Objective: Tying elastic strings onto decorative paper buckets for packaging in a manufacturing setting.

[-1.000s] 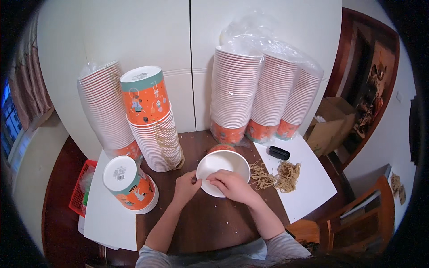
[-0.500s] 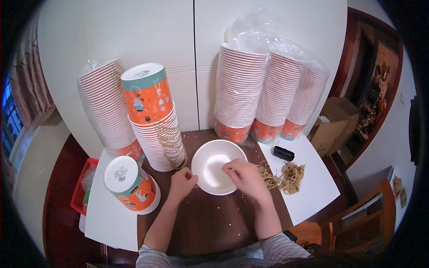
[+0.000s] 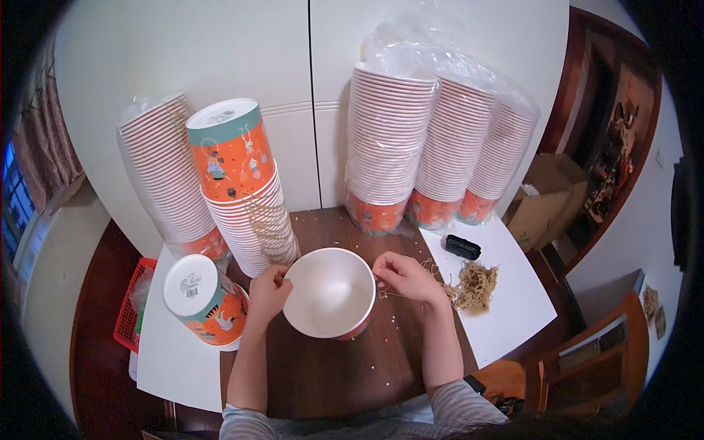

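Left hand (image 3: 268, 287) sits at 9 o'clock of the white paper bowl (image 3: 329, 292), fingers curled against its rim and pinching something small there; right hand (image 3: 405, 277) mirrors it at 3 o'clock, fingertips closed on a thin elastic band (image 3: 391, 294) that runs off toward the rim. The bowl stands mouth-up at the centre of the brown counter (image 3: 330, 374), tilted slightly toward you.

Risks, as judged from this frame:
- Band under tension. If either pinch slips, it could snap back at your fingers or fly off the counter.
- Bowl is light and held only at the rim. An uneven pull could tip it or crush the rim out of round.
- Capped cup (image 3: 205, 299) lies on its side at 9 o'clock, near your left forearm; an elbow sweep could roll it off the white sheet (image 3: 172, 363).
- Tall stack of cups (image 3: 246, 198) at 11 o'clock leans; a bump might topple it.

Hard to read:
- Whether the band already circles the bowl: far side hidden by the rim.
- What the left fingertips grip: too small to tell.
- Pile of loose bands (image 3: 475, 284) at 3 o'clock is a tangle.
- Black object (image 3: 463, 246) at 2 o'clock, kind unclear.
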Demonstrator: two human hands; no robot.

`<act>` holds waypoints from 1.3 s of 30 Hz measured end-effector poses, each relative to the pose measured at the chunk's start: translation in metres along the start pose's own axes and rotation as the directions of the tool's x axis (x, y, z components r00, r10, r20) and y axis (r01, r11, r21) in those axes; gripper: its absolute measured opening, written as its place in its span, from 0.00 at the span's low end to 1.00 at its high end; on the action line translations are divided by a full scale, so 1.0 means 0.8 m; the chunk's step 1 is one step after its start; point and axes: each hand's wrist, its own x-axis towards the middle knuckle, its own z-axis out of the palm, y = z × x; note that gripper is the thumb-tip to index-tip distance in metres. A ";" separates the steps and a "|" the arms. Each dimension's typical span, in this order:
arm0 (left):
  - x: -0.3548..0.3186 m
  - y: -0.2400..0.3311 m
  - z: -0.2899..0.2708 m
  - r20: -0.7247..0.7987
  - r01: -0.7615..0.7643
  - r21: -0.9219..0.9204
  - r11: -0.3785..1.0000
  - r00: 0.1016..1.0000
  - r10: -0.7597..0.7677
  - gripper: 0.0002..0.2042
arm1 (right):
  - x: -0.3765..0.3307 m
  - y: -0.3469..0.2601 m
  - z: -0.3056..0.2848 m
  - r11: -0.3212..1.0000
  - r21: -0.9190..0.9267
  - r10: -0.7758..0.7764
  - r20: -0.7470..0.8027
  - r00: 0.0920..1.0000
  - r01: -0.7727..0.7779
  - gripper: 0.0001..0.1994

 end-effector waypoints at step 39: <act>-0.050 0.073 -0.003 0.221 -0.021 -0.460 0.888 0.966 0.137 0.16 | -0.003 -0.039 0.093 0.882 -0.256 -0.439 -0.136 0.888 0.396 0.07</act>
